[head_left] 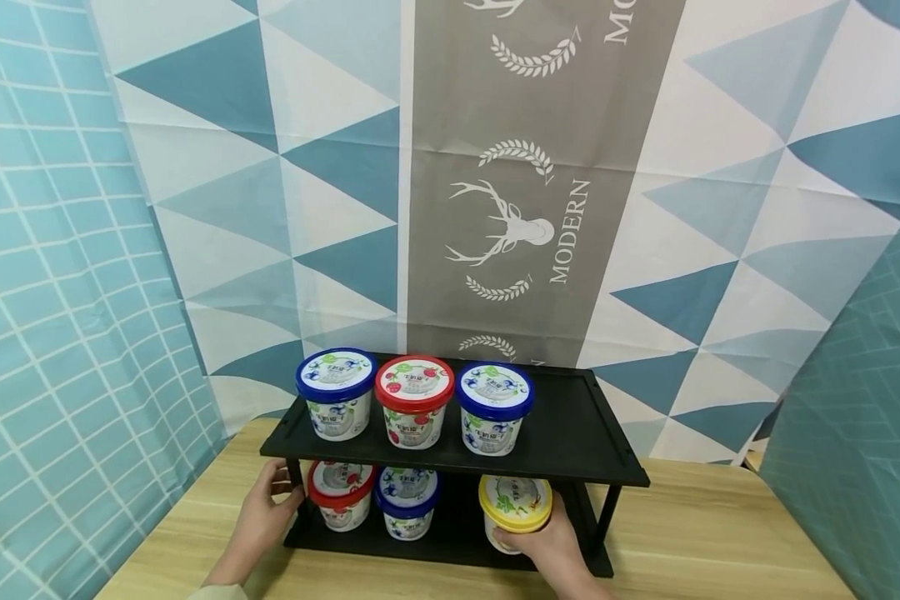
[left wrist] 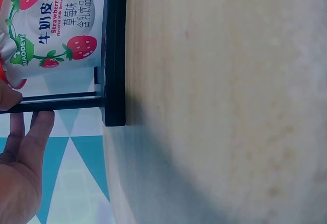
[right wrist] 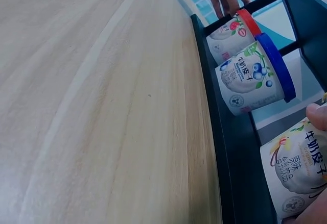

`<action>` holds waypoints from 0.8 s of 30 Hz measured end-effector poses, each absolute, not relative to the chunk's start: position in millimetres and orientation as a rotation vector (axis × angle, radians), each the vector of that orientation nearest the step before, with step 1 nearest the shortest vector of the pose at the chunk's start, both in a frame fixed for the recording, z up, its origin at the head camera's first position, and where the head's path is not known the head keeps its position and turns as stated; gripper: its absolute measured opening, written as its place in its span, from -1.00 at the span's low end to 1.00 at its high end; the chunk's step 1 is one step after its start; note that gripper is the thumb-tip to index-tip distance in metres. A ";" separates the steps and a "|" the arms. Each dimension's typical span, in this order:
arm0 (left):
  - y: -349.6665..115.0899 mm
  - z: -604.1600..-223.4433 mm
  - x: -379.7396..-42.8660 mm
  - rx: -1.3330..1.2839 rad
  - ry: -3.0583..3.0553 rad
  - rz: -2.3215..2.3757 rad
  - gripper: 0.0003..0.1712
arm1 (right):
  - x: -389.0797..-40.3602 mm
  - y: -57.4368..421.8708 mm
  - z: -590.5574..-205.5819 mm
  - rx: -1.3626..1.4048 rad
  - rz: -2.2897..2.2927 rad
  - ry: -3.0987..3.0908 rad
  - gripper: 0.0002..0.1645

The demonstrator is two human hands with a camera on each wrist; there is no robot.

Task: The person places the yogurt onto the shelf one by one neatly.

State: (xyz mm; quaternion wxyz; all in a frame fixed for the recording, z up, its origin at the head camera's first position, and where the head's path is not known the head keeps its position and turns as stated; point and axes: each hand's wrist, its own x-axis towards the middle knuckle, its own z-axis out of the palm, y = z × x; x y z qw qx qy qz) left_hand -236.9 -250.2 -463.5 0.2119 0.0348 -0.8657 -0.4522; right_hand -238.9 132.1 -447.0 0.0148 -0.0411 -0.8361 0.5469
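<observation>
On the lower tier of a black two-tier rack [head_left: 570,433], my right hand [head_left: 551,546] grips a yellow-lidded milk drink tub [head_left: 516,502]. Its thumb lies on the tub's near side in the right wrist view, where the white wall [right wrist: 296,168] shows a vanilla flower print. At the rack's left end, my left hand [head_left: 266,508] holds the upright post [left wrist: 61,101], thumb on one side and fingers on the other. Just inside that post stands a red-lidded strawberry tub [head_left: 341,496]. A blue-lidded blueberry tub [head_left: 408,502] is beside it, left of the yellow one.
Along the upper tier stand a blue-lidded tub [head_left: 337,392], a red-lidded tub [head_left: 415,400] and another blue-lidded tub [head_left: 494,408]. The rack rests on a wooden table [head_left: 720,533]. Patterned cloth [head_left: 345,208] hangs behind it, with blue checked cloth [head_left: 67,275] at left.
</observation>
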 end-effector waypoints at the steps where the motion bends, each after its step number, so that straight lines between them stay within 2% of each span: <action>1: -250.3 -463.3 -237.0 0.096 -2.409 -1.256 -0.56 | -239.6 131.2 -446.8 -0.132 1.710 -2.602 0.26; 24: -250.5 -463.4 -236.6 0.100 -2.407 -1.257 -0.57 | -247.8 107.2 -457.7 -0.092 1.714 -2.568 0.24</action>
